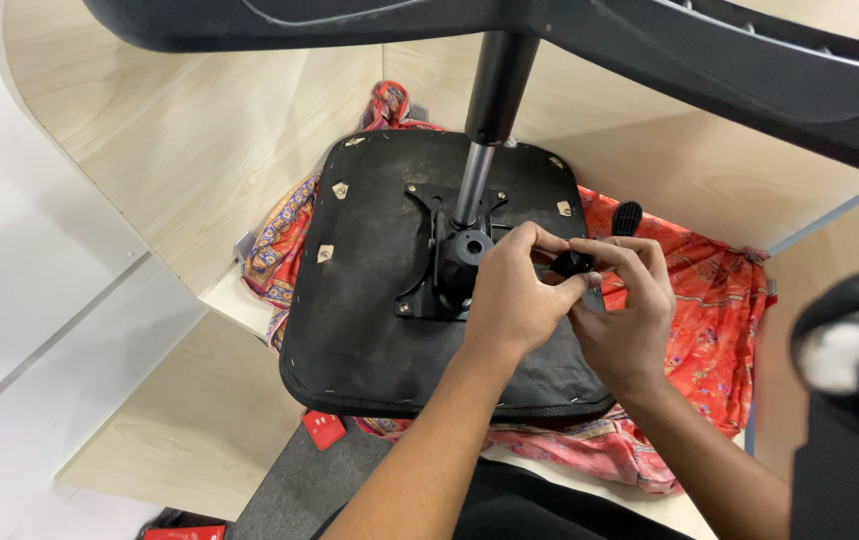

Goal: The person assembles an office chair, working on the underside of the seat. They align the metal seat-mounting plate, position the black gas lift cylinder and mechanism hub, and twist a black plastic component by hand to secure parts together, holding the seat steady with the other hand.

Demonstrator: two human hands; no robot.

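Light wood desk point(200, 130) wraps the corner, with a red-orange patterned cloth point(710, 300) spread over it. Chair seat point(370, 290) lies upside down on the cloth, black underside facing up, staples and a few tan tags along its edge.

Black chair base arm point(710, 60) crosses the top of the view, very close to the camera. From it the gas-lift column point(485, 130) runs down and slightly left into the black metal mechanism plate point(450, 265) at the seat's centre. Black sleeve on the upper part, bare steel on the lower part. Long axis near vertical in view, lower end pointing into the plate hub.

A blurred caster point(855, 350) sits at the right edge, well apart from the hands.

Both hands meet just right of the plate hub, over the seat. Left hand point(510, 300) is curled, thumb and forefinger pinching toward the right hand. Right hand point(620, 310) is curled too, fingertips point(590, 250) closed over the same spot.

Small black knob point(572, 264) sits between the two sets of fingertips, gripped from both sides, mostly covered. Only its rounded top shows, so I cannot tell its long axis or which way it points. It's just beside the hub, to the right, above the seat surface. Whether it touches the plate: cannot tell.

A black ribbed lever handle point(627, 217) lies on the cloth just behind the right hand, long axis near vertical in view.

A small red packet point(325, 428) sits below the seat's near edge.
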